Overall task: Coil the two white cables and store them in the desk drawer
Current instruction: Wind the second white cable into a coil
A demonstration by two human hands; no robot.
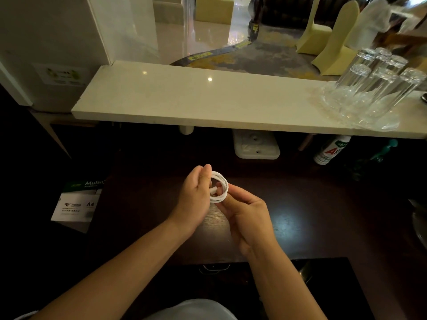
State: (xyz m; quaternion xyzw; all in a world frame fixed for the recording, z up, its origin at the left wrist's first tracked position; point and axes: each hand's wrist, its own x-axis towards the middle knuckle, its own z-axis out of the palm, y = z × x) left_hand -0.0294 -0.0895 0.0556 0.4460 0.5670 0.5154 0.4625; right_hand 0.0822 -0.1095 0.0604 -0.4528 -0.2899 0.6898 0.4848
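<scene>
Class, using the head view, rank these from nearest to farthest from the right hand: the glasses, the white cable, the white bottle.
1. White cable: pinched by the right hand, just in front.
2. White bottle: under the shelf, back right.
3. Glasses: on the shelf, far right.

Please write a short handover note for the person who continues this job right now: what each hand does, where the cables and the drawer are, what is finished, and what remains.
Hands: the left hand grips the left side of the coiled white cable; the right hand pinches its lower right edge.
Things: the coil is held above the dark desk. The drawer, with its handle, is at the near edge and looks shut.
Done: this cable is wound into loops.
Left: open the drawer and store the coil. The second cable is not in view; find, coil and store it.
</scene>
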